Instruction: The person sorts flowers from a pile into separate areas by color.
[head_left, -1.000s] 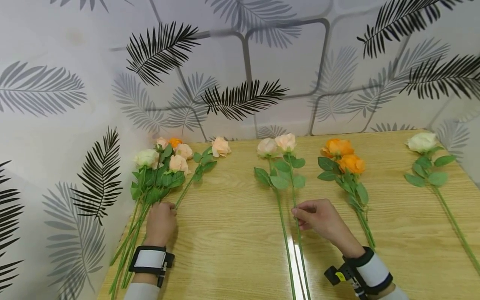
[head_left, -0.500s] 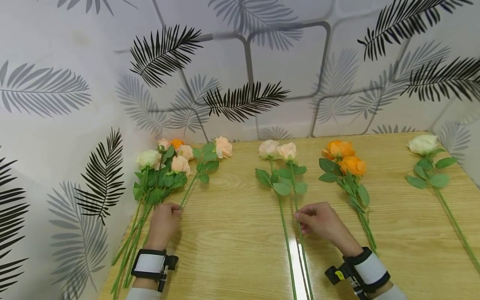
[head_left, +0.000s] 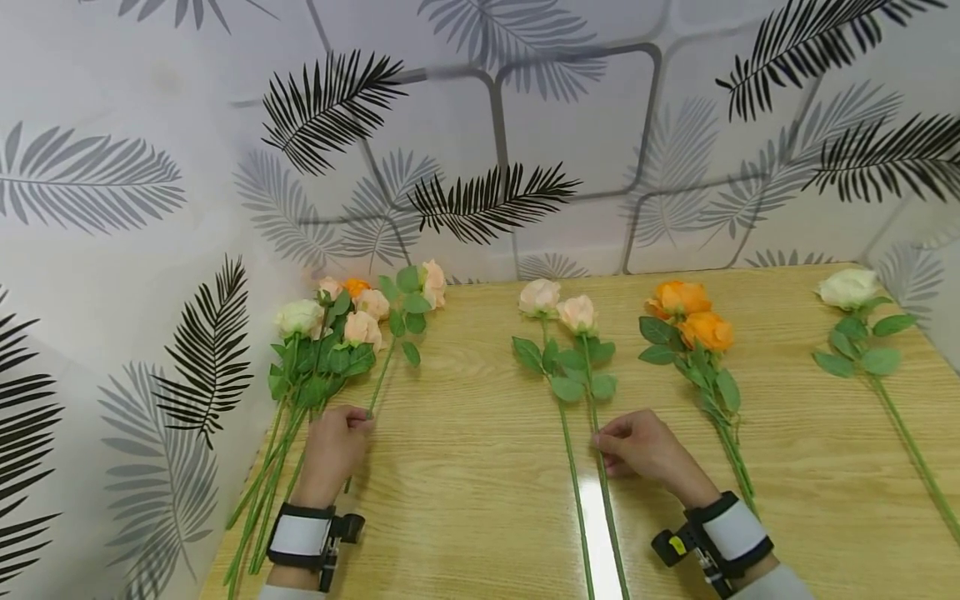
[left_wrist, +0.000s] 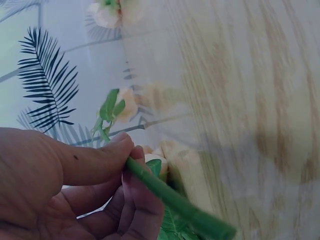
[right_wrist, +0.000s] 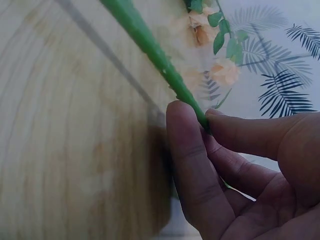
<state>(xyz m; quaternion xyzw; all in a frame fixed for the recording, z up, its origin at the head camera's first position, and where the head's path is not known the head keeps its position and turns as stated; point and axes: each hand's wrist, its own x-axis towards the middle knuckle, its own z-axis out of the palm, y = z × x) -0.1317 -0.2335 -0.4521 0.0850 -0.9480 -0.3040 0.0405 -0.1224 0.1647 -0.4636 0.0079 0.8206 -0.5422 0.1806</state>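
In the head view my left hand point(head_left: 335, 450) pinches the stem of a peach rose point(head_left: 433, 284) beside a bunch at the table's left. The left wrist view shows that green stem point(left_wrist: 175, 200) between thumb and fingertips, its lower end free. My right hand point(head_left: 652, 457) holds another peach rose point(head_left: 577, 315) by its stem, near the middle. Up close in the right wrist view, thumb and index finger grip this stem point(right_wrist: 150, 55). A paler pink rose point(head_left: 539, 297) lies just left of it, with leaves overlapping.
The left bunch includes a white rose point(head_left: 298, 317), several peach ones and an orange rose point(head_left: 356, 287). Two orange roses point(head_left: 707, 332) lie right of centre, and a lone white rose point(head_left: 849, 288) lies far right. A patterned wall point(head_left: 570, 225) borders the wooden table point(head_left: 465, 433).
My left hand has shifted slightly right, turning its rose more upright and bringing the stem away from the bunch. The right hand has drawn its rose a little toward me, so its bloom sits lower.
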